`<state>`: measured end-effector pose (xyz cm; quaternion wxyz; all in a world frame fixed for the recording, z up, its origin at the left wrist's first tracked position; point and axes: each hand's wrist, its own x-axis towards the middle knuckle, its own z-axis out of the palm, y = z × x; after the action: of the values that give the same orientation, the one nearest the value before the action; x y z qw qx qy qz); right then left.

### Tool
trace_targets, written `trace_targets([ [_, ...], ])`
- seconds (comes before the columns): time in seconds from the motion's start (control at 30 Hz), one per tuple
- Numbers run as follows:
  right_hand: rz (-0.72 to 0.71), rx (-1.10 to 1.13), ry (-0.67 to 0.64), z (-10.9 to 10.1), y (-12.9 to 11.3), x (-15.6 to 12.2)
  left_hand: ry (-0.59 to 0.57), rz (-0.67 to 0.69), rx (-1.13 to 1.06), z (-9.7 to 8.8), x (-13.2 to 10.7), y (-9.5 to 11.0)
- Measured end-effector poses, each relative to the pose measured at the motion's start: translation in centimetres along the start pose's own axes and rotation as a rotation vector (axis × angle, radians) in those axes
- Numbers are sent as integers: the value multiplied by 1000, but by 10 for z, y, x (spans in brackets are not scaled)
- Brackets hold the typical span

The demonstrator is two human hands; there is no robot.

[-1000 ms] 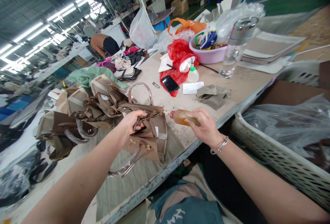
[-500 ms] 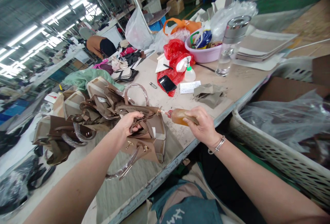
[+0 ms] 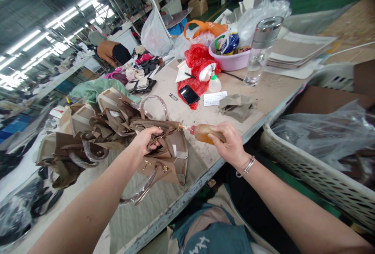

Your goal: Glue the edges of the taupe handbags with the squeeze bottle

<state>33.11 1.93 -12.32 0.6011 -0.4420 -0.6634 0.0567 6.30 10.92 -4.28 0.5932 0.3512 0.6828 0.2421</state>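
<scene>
A: Where does the glue bottle (image 3: 205, 133) lie relative to the handbag (image 3: 168, 156)?

B: From my remote view, just to the handbag's right, long axis level, its red nozzle touching the bag's upper right corner. My right hand (image 3: 231, 144) is wrapped shut around the bottle's rear; my left hand (image 3: 146, 141) is clenched on the folded top flap, so it is nearer the bag.

A: Surface and room?

B: The handbag rests on grey cloth at the worktable (image 3: 187, 199) edge. Left of it lies a heap of similar bags (image 3: 96, 129); beyond it, a phone (image 3: 189, 95) and a pink basin (image 3: 230, 61); right of it, a white crate (image 3: 316, 176).
</scene>
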Motion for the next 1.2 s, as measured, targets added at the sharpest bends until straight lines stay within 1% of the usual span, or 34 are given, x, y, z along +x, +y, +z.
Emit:
trace_targets([
  [0.1, 54, 19, 34, 4, -1, -2, 10, -3, 6, 0, 0, 0],
  [0.17, 150, 57, 65, 7, -1, -7, 21, -7, 14, 0, -1, 0],
  [0.3, 389, 159, 129, 13, 0, -15, 12, -1, 16, 1, -2, 0],
  [0.37, 466, 200, 140, 15, 0, -16, 16, 7, 13, 1, -2, 0],
  [0.4, 482, 211, 139, 15, 0, -16, 19, 6, 12, 1, -3, 0],
  [0.47, 462, 204, 121, 14, 1, -15, 21, 4, 10, 2, -3, 0],
  [0.6, 347, 123, 34, 10, 2, -17, 25, 8, 4, 3, -4, 0],
  [0.67, 328, 95, 8, 7, 2, -19, 27, 13, 2, 2, -4, 0],
  [0.77, 321, 80, 18, 5, 1, -20, 24, 16, 17, 2, -4, 0],
  [0.97, 285, 52, 33, 6, 3, -13, 18, 17, 13, 1, -4, 0],
  [1.07, 245, 35, -18, 7, 4, -17, 26, 17, 6, 2, -5, -1],
  [1.2, 248, 20, -138, 9, 4, -34, 52, 16, 6, 5, -7, 0],
])
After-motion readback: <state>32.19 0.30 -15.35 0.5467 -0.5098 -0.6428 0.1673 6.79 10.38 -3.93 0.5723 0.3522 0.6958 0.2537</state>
